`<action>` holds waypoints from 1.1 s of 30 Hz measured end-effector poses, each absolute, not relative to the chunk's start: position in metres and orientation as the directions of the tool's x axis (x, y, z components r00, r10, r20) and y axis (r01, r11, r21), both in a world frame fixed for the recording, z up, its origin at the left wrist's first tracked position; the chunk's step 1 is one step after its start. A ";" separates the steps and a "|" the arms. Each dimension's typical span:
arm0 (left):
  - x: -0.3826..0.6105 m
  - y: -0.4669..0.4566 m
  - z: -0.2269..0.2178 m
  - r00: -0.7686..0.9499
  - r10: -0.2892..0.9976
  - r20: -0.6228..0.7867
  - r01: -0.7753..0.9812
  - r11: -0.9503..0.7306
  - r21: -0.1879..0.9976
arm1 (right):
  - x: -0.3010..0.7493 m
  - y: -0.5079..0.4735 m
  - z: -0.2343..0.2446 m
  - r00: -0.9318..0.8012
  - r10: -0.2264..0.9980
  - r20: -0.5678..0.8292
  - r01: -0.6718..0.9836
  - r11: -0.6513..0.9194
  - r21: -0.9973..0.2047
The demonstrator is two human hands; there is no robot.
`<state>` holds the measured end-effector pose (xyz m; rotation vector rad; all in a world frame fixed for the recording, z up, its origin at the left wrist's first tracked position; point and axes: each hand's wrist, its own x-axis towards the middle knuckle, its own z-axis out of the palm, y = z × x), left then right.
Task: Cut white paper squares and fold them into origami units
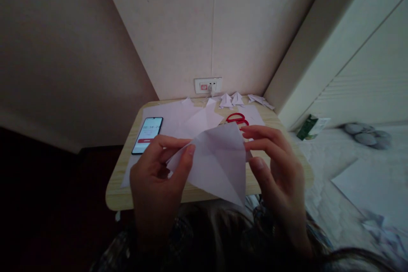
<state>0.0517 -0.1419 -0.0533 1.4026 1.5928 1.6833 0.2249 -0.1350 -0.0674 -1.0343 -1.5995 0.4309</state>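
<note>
A creased sheet of white paper (219, 161), folded to a point at its lower edge, is held up above the front of the small table. My left hand (159, 174) pinches its left corner between thumb and fingers. At the paper's right edge, my right hand (280, 170) has its fingertips touching or just behind the sheet, with the thumb apart from them. Behind the sheet lie red-handled scissors (236, 117), their blades hidden. More white paper (172, 114) covers part of the tabletop.
A phone (148, 135) showing a timer lies on the left of the wooden table (116, 191). Several folded paper pieces (232, 100) line its back edge below a wall socket (208, 85). On the right, a bed (318, 165) holds a green-and-white box (312, 127) and loose papers (376, 187).
</note>
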 end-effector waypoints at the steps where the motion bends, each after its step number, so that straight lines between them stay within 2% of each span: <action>1: 0.053 -0.143 -0.053 -0.417 0.828 0.374 0.332 -0.243 0.911 | 0.225 -0.136 -0.067 0.004 0.804 0.595 0.395 0.545 -0.739; 5: 0.055 -0.144 -0.052 -0.420 0.807 0.415 0.404 -0.243 0.882 | 0.225 -0.139 -0.068 -0.082 0.821 0.565 0.345 0.555 -0.757; 11: 0.052 -0.144 -0.054 -0.281 0.750 0.599 0.599 -0.351 0.720 | 0.224 -0.138 -0.072 -0.160 0.783 0.600 0.382 0.610 -0.694; 14: 0.052 -0.144 -0.055 -0.225 0.729 0.647 0.669 -0.367 0.646 | 0.224 -0.138 -0.073 -0.164 0.774 0.611 0.403 0.618 -0.675; 17: 0.051 -0.144 -0.055 -0.089 0.728 0.680 0.682 -0.453 0.575 | 0.222 -0.138 -0.072 -0.160 0.767 0.622 0.448 0.617 -0.646; 22: 0.049 -0.144 -0.053 0.050 0.740 0.671 0.717 -0.494 0.492 | 0.218 -0.136 -0.071 -0.150 0.760 0.633 0.518 0.606 -0.604; 33: 0.050 -0.147 -0.052 0.052 0.759 0.649 0.750 -0.459 0.476 | 0.214 -0.136 -0.070 -0.076 0.756 0.650 0.549 0.576 -0.606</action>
